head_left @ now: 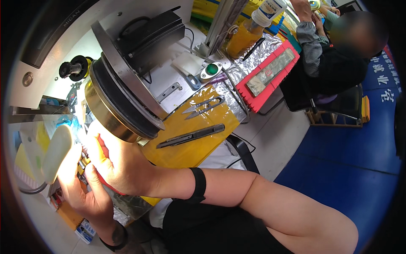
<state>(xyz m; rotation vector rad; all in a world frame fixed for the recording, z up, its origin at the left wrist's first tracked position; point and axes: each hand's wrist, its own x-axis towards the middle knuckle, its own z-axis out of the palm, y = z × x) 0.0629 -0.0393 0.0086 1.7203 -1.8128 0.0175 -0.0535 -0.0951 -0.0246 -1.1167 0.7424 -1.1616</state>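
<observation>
My right hand (122,163) is curled in bright light just below a round brass-and-black machine head (111,99). My left hand (82,186) is beside it, with its thumb pointing up toward the right fingers. Between the two hands shows a small dark metallic piece (82,163), too glare-washed to name. Both hands look closed around this spot, and the right fingertips are partly lost in glare. A pale, smooth oval piece (58,153) stands against my left fingers; whether they touch it I cannot tell.
On a yellow sheet (182,152) lie a black utility knife (191,136) and thread snips (204,107). A red tray (268,76), a cup of orange liquid (243,40) and a white bottle (268,12) stand farther right. Another person (338,55) sits at far right.
</observation>
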